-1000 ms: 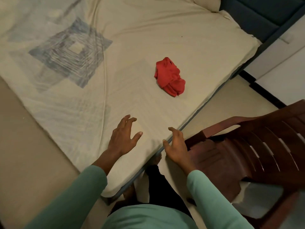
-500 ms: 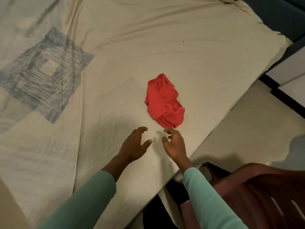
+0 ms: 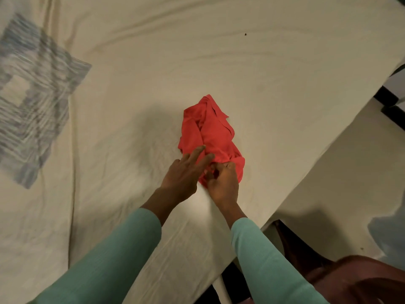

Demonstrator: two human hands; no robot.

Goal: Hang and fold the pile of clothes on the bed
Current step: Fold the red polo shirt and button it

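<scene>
a crumpled red cloth (image 3: 212, 132) lies on the bed (image 3: 153, 62), on the cream sheet, nearer the bed's right edge than its middle, bunched into a long lump with folds and a loose flap at its far end. the left hand (image 3: 183, 175) reaches in from the near side, its fingers straight and slightly spread, two fingertips resting on the near left part of the cloth. the right hand (image 3: 224, 185) sits just beside it, touching it, with fingers and thumb curled in and pinching the cloth's near edge. both arms wear green sleeves (image 3: 114, 260). a blue-grey square pattern (image 3: 32, 95) marks the sheet at far left, well apart from the cloth. a dark brown chair (image 3: 361, 279) stands on the pale floor (image 3: 328, 172) at lower right, beside the bed.
</scene>
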